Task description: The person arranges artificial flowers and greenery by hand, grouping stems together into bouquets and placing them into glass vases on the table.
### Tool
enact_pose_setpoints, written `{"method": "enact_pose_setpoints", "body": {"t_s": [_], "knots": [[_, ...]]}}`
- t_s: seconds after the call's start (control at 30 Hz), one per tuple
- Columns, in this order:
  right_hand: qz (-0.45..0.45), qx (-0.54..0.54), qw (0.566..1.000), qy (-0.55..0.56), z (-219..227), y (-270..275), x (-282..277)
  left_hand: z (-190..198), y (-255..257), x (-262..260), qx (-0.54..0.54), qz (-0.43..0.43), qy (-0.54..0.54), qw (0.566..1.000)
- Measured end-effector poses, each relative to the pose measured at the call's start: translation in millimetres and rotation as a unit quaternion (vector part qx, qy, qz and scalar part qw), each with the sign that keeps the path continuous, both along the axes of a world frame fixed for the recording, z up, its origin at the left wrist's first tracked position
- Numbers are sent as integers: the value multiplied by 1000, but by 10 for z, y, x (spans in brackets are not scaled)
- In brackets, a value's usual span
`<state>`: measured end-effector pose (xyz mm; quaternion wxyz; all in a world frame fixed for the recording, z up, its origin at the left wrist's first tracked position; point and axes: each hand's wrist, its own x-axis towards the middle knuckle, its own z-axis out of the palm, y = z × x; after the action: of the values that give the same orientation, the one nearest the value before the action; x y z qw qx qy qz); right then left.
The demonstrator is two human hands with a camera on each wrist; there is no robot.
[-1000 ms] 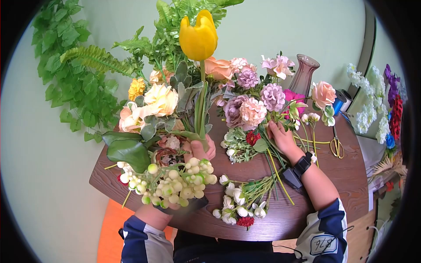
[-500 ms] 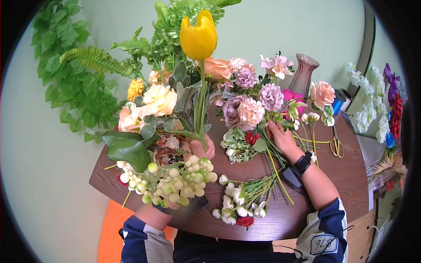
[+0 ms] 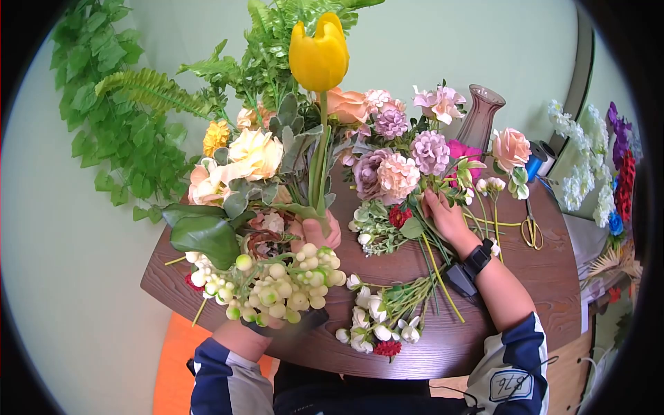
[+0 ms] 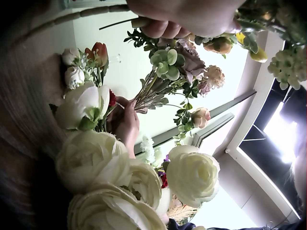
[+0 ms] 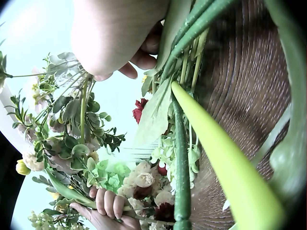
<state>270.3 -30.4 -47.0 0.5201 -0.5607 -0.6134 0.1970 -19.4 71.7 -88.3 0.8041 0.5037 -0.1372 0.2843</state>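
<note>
My left hand (image 3: 319,229) grips the stems of a bouquet at the table's left, its fingers curled round them in the right wrist view. A tall yellow tulip (image 3: 319,55) rises from that grip, beside cream roses (image 3: 256,153) and grey-green leaves. Pale green berries (image 3: 283,290) hang in front of the left hand and partly hide it. Farther right, my right hand (image 3: 446,216) holds the stems of a second bunch, with mauve flowers (image 3: 430,153) and a pale pink bloom (image 3: 398,176). Its stem ends point toward me, among them a bright yellow-green one (image 5: 225,153).
White ranunculus (image 3: 377,311) and red blooms lie on the dark wooden table (image 3: 332,346) near its front edge. At the back right stand a pinkish glass vase (image 3: 481,114) and spools (image 3: 536,162), with gold-handled scissors (image 3: 531,232) nearby. Ivy (image 3: 104,104) hangs on the left wall.
The yellow tulip and the left bouquet have shifted slightly to the right, the tulip also a little higher in the view. Both hands keep their holds almost in place.
</note>
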Motion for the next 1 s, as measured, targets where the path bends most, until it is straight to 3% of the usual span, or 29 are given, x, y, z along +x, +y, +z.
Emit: {"method": "enact_pose_setpoints", "body": {"t_s": [0.03,0.1,0.13,0.2,0.33,0.4,0.43,0.63,0.7,0.73,0.8,0.83,0.9,1.0], "knots": [[5,3,1000,6,-10,4,2,5,-69,6,0,0,0,1000],[5,-3,1000,29,-23,4,-7,29,-266,22,-70,165,-10,984],[5,-8,999,52,-27,4,-10,-11,-198,32,-70,165,-9,984],[5,-14,999,40,-24,10,2,-158,16,63,-42,10,-34,999],[10,-14,999,43,-62,32,26,-306,-5,117,-67,73,-40,994],[8,-15,999,42,-47,18,16,-362,76,145,-59,-8,-93,994],[7,-16,999,41,-36,12,8,-327,58,145,-59,-8,-93,994],[5,-17,1000,19,25,-16,-14,34,-220,101,-45,79,-69,993],[5,-17,1000,21,4,-10,-8,234,-423,91,-33,166,-62,984],[5,-18,1000,24,-11,-2,-3,282,-483,96,-33,166,-62,984],[8,-7,1000,21,-47,23,16,364,-593,122,47,322,9,946],[12,4,1000,19,-57,31,24,457,-695,160,47,322,9,946],[7,3,1000,17,-57,39,34,619,-868,240,43,467,59,881],[3,2,1000,11,-49,44,36,495,-734,193,33,404,29,914]]}}
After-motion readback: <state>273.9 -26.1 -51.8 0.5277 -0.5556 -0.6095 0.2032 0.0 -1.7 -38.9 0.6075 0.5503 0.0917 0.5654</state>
